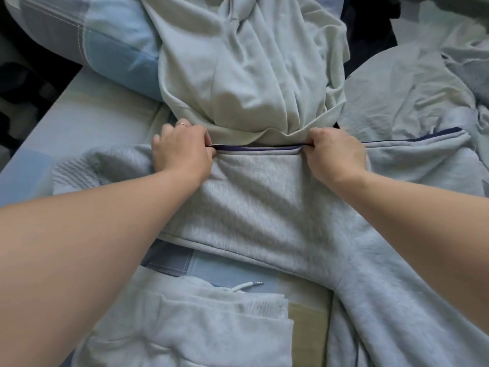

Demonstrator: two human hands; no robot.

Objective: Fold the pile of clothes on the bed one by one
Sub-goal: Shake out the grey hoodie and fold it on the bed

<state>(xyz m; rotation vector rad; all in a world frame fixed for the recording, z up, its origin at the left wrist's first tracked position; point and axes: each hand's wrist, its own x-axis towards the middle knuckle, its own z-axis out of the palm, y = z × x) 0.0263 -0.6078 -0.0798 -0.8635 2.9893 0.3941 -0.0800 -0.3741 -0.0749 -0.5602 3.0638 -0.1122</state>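
Grips a heather-grey fleece sweatshirt with a navy-lined edge (254, 197) along that far edge, the trim pulled straight between the two grips. Curls the left hand (182, 152) round the trim at one end and the right hand (336, 154) round it at the other, thumbs and fingers closed tight on the cloth.

Leaves the body of the sweatshirt flat on the bed on the near side of the fingers, with one sleeve trailing away under the right wrist. Looks like an early step on this garment: edge being squared, no fold laid yet.

Shows, just beyond the fingertips, a crumpled pale green-grey thin jersey garment (246, 75), unfolded, its hem touching the trim. Shows, out past the right fingers, a rumpled pale blue garment (412, 96), likewise unfolded. Shows, nearer than both wrists, a pale blue-grey fleece piece with a white drawstring (185, 321), lying flat in what seems a finished fold.

Puts the tally, as a judgement, at one piece done, one in hand and at least two waiting.

Beyond the left fingers, a blue-and-grey checked pillow (79, 41); beneath everything, a pale blue and beige checked bed sheet (79, 120).
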